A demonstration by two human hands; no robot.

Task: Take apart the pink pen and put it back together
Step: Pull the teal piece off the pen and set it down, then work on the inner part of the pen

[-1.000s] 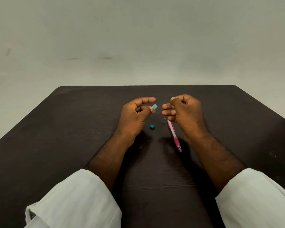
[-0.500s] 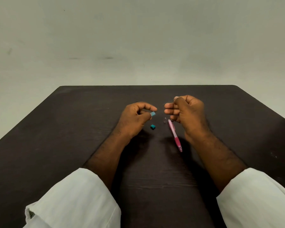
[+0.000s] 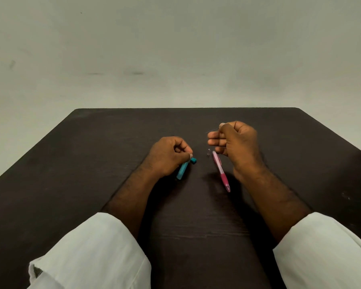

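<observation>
The pink pen barrel (image 3: 220, 172) lies on the dark table (image 3: 92, 163), its darker grip end pointing toward me. My right hand (image 3: 236, 142) hovers just beyond it, fingers pinched on a thin dark rod (image 3: 212, 130) that sticks out to the left. A tiny clear piece (image 3: 208, 152) rests by the barrel's far end. My left hand (image 3: 168, 155) is low on the table, its fingertips holding the upper end of a light blue tube (image 3: 182, 170) that lies slanted on the surface. A small teal cap (image 3: 193, 160) sits right beside that end.
My white sleeves (image 3: 92, 253) cover both forearms near the front edge. A pale wall rises behind the table's far edge (image 3: 186, 108).
My left hand has dropped from mid-air to the table, bringing the light blue tube down next to the teal cap. My right hand has stayed about where it was, still pinching the thin rod.
</observation>
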